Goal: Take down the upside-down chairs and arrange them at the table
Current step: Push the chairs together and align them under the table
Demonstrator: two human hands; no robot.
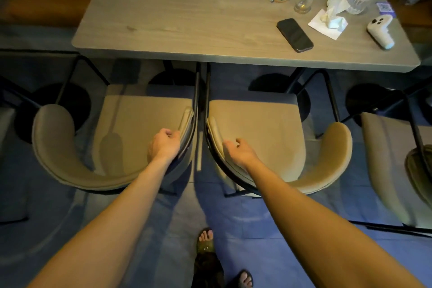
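Two tan upholstered chairs with black metal frames stand upright side by side on the blue floor, the left chair (121, 133) and the right chair (275, 142) nearly touching, fronts tucked at the grey wood-grain counter (187, 18). Your left hand (164, 145) has its fingers (171, 134) clamped on the left chair's backrest edge. Your right hand (238, 151) rests on the right chair's backrest, fingers loosely apart. A black phone (294, 34) lies on the counter.

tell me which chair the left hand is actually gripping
The left chair: the left hand is closed on its inner armrest, while the right hand hovers open over the right chair.
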